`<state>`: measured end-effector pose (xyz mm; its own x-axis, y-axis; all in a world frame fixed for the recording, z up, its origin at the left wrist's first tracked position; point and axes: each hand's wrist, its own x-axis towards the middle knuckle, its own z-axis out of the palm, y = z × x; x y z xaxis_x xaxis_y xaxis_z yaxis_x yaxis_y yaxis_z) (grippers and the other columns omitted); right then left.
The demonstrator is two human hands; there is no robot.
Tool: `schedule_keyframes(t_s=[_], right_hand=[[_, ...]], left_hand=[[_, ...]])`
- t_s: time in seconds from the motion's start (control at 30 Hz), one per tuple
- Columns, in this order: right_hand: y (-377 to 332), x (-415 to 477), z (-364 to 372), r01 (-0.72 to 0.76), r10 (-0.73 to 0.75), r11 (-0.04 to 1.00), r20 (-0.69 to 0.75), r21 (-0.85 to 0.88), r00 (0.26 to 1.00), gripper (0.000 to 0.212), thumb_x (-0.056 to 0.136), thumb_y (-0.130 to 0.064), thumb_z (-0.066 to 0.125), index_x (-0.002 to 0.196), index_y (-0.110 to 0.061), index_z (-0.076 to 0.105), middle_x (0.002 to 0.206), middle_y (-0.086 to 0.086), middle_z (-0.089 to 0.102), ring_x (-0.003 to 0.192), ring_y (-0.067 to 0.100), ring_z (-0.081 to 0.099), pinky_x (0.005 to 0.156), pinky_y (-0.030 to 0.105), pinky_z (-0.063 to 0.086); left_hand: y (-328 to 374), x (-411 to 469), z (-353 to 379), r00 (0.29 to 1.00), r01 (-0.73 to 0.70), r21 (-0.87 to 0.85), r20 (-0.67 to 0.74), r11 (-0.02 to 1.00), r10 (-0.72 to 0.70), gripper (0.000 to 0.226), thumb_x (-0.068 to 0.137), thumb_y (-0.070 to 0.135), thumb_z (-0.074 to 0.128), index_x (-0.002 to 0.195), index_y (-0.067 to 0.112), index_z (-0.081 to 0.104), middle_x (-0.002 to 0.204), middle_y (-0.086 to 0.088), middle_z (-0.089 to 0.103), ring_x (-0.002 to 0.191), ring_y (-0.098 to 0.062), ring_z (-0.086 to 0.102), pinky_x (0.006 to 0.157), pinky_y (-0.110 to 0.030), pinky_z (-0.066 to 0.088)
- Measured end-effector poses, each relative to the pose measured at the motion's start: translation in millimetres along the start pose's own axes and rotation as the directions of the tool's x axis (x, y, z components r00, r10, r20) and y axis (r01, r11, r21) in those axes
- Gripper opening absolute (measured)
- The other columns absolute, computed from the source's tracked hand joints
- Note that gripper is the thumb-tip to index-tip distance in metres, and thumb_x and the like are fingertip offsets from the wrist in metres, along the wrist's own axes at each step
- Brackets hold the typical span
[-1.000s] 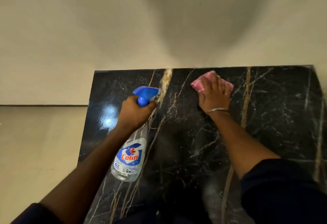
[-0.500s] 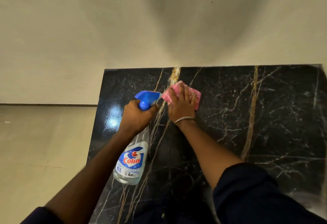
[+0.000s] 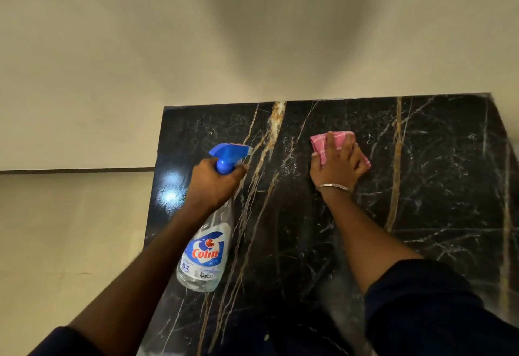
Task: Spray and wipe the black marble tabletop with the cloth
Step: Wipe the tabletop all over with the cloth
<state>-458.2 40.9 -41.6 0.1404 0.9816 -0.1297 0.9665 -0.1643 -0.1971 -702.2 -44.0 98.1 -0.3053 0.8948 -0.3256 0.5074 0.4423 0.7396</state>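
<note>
The cloth [image 3: 320, 145] is now pressed flat on the tabletop [image 3: 435, 187] under the right hand [image 3: 338, 166], to the right of the thick gold vein [image 3: 276, 125]. 0.5 s ago it was held just beside the spray nozzle, at that vein; 1 s ago it lay further right again. A back-and-forth stroke along the far edge is therefore indicated, and wiping is judged to be under way. The right fingers are spread and laid over the cloth, not curled round it. The left hand [image 3: 214, 184] is wrapped tightly round the neck of the spray bottle [image 3: 206, 251], which is held tilted above the marble. The trigger finger is hidden, so squeezing cannot be confirmed. No mist or wet film can be made out. The near and right parts of the tabletop are cut off or covered by the sleeves [image 3: 438, 313].
</note>
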Motion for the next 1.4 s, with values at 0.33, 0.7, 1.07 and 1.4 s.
schedule_keyframes(t_s=[0.33, 0.7, 1.07, 1.4], right_hand=[[-133, -78, 25, 0.542, -0.529, 0.839, 0.180, -0.034, 0.829, 0.060, 0.092, -0.055, 0.029, 0.149, -0.036, 0.031, 0.160, 0.013, 0.020, 0.140, 0.035, 0.030, 0.108, 0.054, 0.029], [22, -36, -17, -0.046, 0.043, 0.990, -0.025, -0.130, 0.999, 0.058, 0.090, -0.050, 0.052, 0.144, -0.030, 0.042, 0.148, 0.012, 0.036, 0.113, 0.041, 0.044, 0.091, 0.048, 0.037], [-139, -120, 17, 0.467, -0.452, 0.875, 0.132, -0.128, 0.882, 0.062, 0.089, -0.049, 0.055, 0.146, -0.034, 0.033, 0.147, 0.015, 0.034, 0.114, 0.033, 0.046, 0.090, 0.045, 0.038], [-12, -86, -11, 0.176, -0.177, 0.984, -0.018, -0.016, 0.984, 0.048, 0.086, -0.033, 0.064, 0.134, -0.032, 0.056, 0.143, 0.000, 0.047, 0.107, 0.030, 0.046, 0.084, 0.041, 0.037]], left_hand=[[-26, -7, -24, 0.998, 0.054, 0.001, -0.035, 0.999, -0.053, 0.022, 0.084, 0.039, 0.070, 0.080, 0.021, 0.058, 0.062, 0.003, 0.061, 0.054, -0.008, 0.058, 0.054, -0.021, 0.043], [-36, -8, -27, 1.000, 0.022, -0.036, 0.000, 0.999, -0.022, 0.016, 0.087, 0.027, 0.069, 0.081, 0.016, 0.059, 0.062, 0.004, 0.059, 0.053, -0.006, 0.056, 0.052, -0.014, 0.039], [-40, -24, -30, 0.998, 0.042, -0.025, -0.038, 0.999, -0.043, 0.017, 0.085, 0.027, 0.069, 0.078, 0.014, 0.060, 0.063, 0.002, 0.060, 0.054, -0.006, 0.056, 0.053, -0.016, 0.040], [-53, -18, -33, 0.998, 0.059, -0.047, -0.006, 0.997, -0.059, 0.016, 0.085, 0.024, 0.068, 0.086, 0.010, 0.061, 0.065, 0.001, 0.060, 0.055, -0.007, 0.058, 0.054, -0.018, 0.042]])
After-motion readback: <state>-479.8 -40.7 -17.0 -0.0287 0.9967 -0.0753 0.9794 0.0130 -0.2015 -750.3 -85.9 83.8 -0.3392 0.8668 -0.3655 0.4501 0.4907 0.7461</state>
